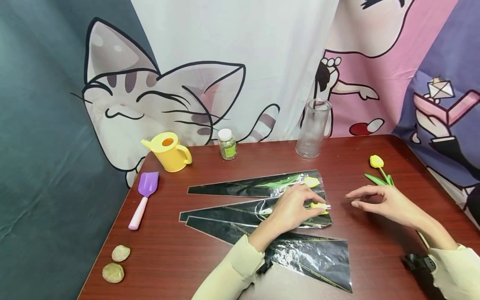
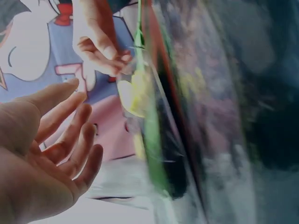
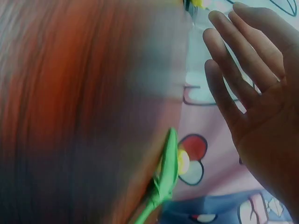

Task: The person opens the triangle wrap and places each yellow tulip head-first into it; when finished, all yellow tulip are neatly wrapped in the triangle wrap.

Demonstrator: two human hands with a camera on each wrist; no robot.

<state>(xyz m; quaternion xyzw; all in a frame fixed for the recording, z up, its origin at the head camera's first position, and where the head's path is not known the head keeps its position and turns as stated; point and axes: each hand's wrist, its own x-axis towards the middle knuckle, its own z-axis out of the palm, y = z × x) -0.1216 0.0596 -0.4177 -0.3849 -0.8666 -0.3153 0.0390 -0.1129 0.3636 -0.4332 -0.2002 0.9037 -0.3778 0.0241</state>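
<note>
My left hand hovers low over the middle black flower sleeve, fingers loosely bent and holding nothing. Just beyond its thumb, a yellow tulip shows in that sleeve's wide end; the left wrist view has a yellow tulip beside the relaxed fingers. Another tulip lies in the back sleeve. To the right, my right hand is in the air, its fingers apart with nothing between them. A loose yellow tulip lies behind it, part of its stem hidden by that hand.
A third black sleeve lies nearest me, partly under the left forearm. Along the back stand a yellow watering can, a small capped jar and a clear glass vase. A purple shovel and two stones lie at left.
</note>
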